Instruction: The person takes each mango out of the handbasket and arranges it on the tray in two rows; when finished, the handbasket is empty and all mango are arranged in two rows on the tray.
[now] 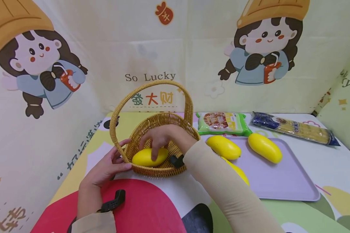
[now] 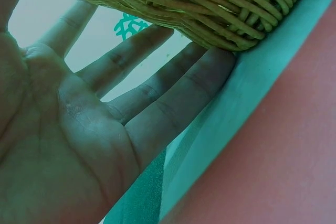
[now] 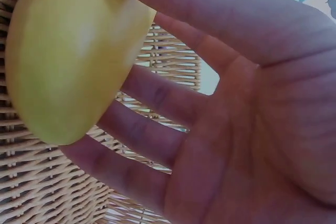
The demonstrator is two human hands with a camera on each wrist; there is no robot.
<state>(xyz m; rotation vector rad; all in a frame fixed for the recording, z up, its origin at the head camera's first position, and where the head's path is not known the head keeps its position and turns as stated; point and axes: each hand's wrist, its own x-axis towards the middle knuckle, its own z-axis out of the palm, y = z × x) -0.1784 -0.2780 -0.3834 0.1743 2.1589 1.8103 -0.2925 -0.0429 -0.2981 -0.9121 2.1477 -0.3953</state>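
Inside the wicker basket [image 1: 160,119], my right hand [image 1: 160,137] grips a yellow mango [image 1: 145,158], its thumb on the near side and its fingers round the far side. The right wrist view shows this mango [image 3: 73,56] close up, above the woven basket wall [image 3: 173,59]. My left hand [image 1: 108,166] rests against the basket's left end, thumb at the front near the handle's base. In the left wrist view the left hand's fingers [image 2: 173,100] are spread and fairly straight, touching the lower weave [image 2: 226,19].
To the right, a purple tray [image 1: 285,181] bears a mango [image 1: 223,147], another mango [image 1: 264,148] and a third [image 1: 237,171] partly behind my right sleeve. Behind the tray lie a green-white packet [image 1: 224,123] and a long noodle packet [image 1: 294,127]. The basket's tall handle [image 1: 151,84] arches overhead.
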